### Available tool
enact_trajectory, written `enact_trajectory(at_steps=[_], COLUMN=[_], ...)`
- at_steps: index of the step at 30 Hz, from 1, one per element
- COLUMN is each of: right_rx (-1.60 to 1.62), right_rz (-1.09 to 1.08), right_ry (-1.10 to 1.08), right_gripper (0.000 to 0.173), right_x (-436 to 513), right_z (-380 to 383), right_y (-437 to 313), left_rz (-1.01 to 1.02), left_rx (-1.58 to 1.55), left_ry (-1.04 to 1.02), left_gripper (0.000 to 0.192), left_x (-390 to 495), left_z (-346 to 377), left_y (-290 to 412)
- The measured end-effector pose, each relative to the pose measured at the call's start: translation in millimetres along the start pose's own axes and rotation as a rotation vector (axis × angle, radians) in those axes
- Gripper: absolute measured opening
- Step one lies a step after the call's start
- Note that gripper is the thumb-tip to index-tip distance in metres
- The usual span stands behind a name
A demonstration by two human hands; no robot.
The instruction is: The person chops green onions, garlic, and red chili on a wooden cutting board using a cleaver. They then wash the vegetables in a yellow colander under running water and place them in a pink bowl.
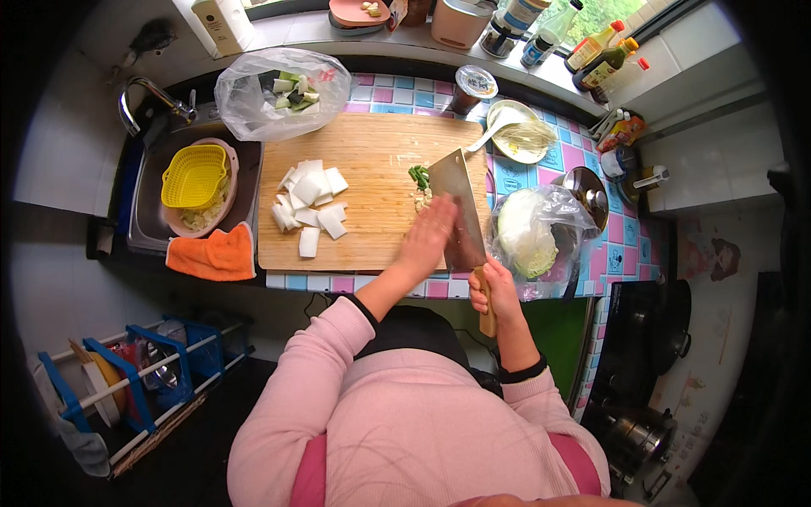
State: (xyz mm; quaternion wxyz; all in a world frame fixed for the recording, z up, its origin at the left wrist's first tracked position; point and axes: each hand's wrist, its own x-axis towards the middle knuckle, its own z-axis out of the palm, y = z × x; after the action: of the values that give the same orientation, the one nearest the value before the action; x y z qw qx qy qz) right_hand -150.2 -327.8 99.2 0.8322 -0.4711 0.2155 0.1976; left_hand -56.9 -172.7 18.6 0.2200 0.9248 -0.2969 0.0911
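Note:
My right hand [495, 288] grips the wooden handle of a Chinese cleaver [461, 215], its broad blade over the right side of a bamboo cutting board [374, 247]. My left hand [429, 236], blurred and flat, holds nothing and lies close beside the blade; whether it touches the steel I cannot tell. Chopped scallion [419, 176] and small pale pieces of chopped garlic [422, 200] lie just beyond its fingertips, partly hidden by hand and blade. On the board's left side is a loose heap of flat white vegetable slices [308, 190], apparently winter melon.
A plastic bag of green-skinned trimmings [285, 95] overlaps the board's back left corner. Left is a sink [149, 222] with a yellow basket [195, 176] and an orange cloth [212, 253]. To the right sit bagged cabbage [526, 234], a noodle bowl with spoon [521, 133] and a metal pot [586, 193].

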Motion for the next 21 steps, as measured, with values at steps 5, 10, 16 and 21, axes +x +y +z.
enact_trajectory(at_steps=[5,10,16,21], right_rx=[-0.117,-1.016,-1.656,-1.644], right_rz=[-0.054,-0.423,-0.516,-0.594], right_ry=[0.025,0.061,0.137,0.131], right_gripper=[0.041,0.044,0.049,0.049], right_x=[-14,-23,-31,-30], right_z=[-4,-8,-12,-11], right_y=[-9,-12,-8,-7], left_rz=[-0.206,-0.391,-0.839,-0.293], left_rx=[-0.128,-0.435,-0.770,-0.522], left_ry=[0.204,0.297,0.242,0.401], left_gripper=[0.026,0.006,0.009,0.014], left_x=[12,22,28,28], left_z=[6,-4,-32,-37], left_y=[-45,-65,-82,-71])
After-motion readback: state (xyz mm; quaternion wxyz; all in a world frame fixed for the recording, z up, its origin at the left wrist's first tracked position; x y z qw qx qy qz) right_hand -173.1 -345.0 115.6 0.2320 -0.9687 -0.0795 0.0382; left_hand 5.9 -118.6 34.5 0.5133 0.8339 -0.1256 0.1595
